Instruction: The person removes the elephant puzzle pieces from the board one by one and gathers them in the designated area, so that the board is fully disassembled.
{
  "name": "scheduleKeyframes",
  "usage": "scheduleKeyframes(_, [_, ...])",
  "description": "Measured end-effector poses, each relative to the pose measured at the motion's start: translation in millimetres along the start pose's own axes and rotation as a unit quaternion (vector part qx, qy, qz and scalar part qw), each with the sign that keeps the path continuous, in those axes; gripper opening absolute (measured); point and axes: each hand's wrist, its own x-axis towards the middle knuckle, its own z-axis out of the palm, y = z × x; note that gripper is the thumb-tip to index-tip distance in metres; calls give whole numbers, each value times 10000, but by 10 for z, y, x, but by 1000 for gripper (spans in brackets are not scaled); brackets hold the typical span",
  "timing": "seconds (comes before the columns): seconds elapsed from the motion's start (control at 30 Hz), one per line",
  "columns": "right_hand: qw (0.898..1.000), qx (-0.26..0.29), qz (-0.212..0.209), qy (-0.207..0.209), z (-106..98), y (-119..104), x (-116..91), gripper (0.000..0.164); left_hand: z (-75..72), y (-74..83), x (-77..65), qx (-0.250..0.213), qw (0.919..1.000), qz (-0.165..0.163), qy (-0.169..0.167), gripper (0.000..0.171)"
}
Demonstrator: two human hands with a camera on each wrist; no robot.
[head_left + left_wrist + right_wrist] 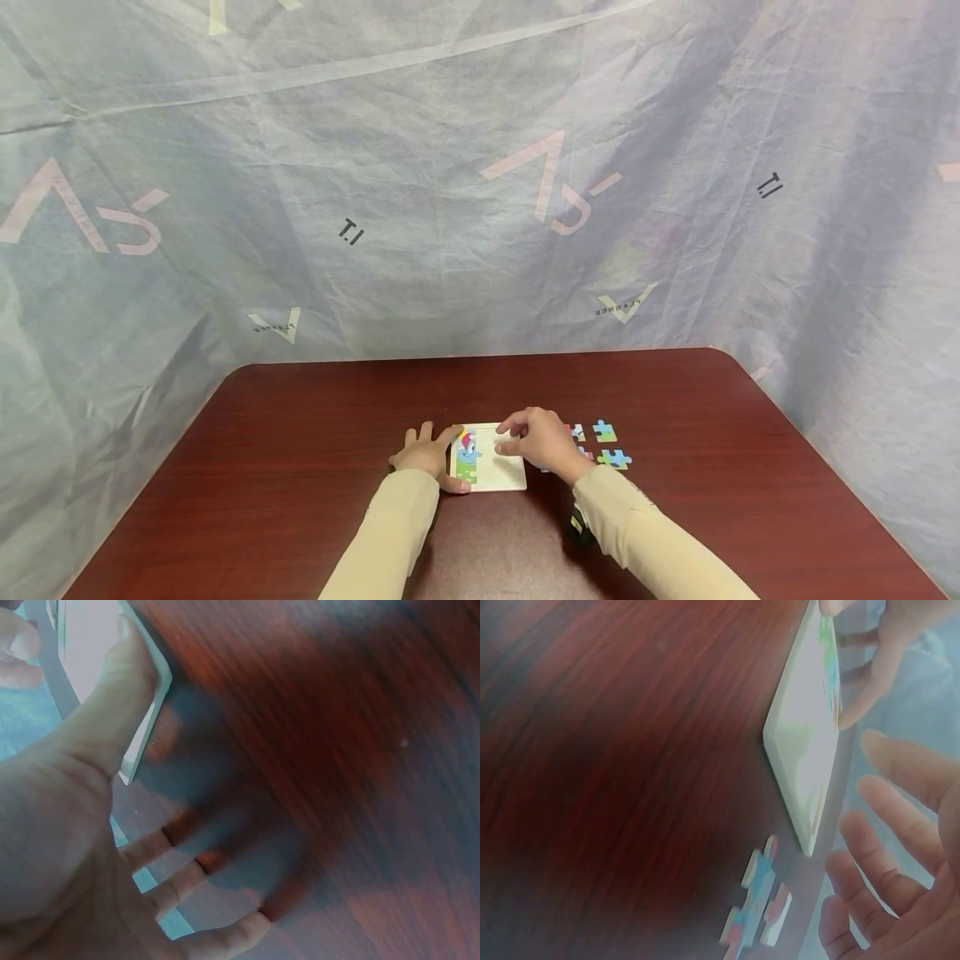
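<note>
A white puzzle tray (501, 475) lies on the table with several joined jigsaw pieces (467, 471) filling its left side, showing blue, green and red. My left hand (422, 455) is spread at the tray's left edge; its thumb (129, 671) lies on the frame and the other fingertips touch the tabletop. Over the right part of the tray hovers my right hand (551, 440). In the right wrist view its fingers (881, 874) are apart and loosely bent, with nothing between them.
Several loose jigsaw pieces (615, 459) lie right of the tray, some partly hidden behind the right hand. The dark red wooden table (300, 450) has rounded far corners. A grey printed cloth (450, 250) hangs behind it and at its sides.
</note>
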Motion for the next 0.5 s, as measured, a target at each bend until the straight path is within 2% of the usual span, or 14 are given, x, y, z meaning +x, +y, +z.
scheduleKeyframes(0.5, [9975, -646, -282, -90, 196, -137, 141, 19, 17, -1, 29, 120, 9999, -82, -45, 90])
